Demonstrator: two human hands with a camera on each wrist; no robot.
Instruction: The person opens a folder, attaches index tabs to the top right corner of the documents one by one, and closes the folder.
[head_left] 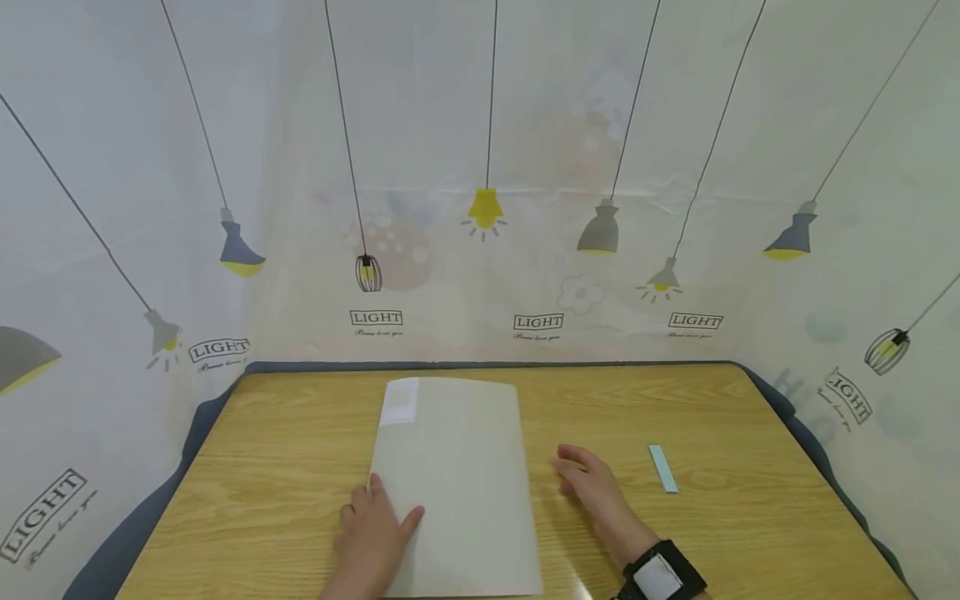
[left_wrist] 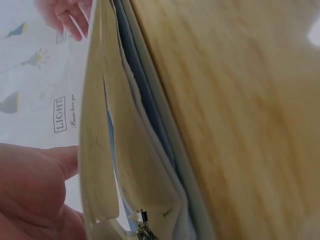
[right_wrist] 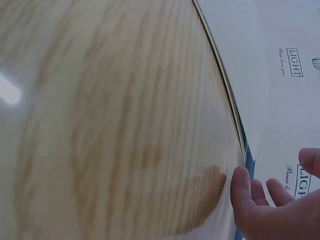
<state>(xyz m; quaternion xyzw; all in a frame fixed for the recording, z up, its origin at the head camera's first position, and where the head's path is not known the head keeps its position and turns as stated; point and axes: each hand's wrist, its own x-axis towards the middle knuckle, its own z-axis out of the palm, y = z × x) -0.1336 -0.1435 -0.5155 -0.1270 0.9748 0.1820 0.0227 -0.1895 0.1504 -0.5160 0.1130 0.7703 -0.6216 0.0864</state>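
Observation:
A pale grey-cream file folder (head_left: 465, 492) lies flat at mid table, a white label (head_left: 399, 401) at its top left corner. My left hand (head_left: 372, 533) rests at its left edge, thumb spread over the cover. Seen edge-on in the left wrist view, the folder (left_wrist: 150, 150) has tan layers with blue and white sheets between them, and a small metal piece (left_wrist: 144, 227) near the bottom. My right hand (head_left: 592, 492) hovers right of the folder, apart from it, holding nothing, fingers loosely bent.
A light blue strip (head_left: 663, 469) lies on the wooden table (head_left: 277, 467), to the right of my right hand. Behind and at both sides hangs a white curtain (head_left: 450, 108) printed with lamps. A black band with a white patch (head_left: 660, 575) is on my right wrist.

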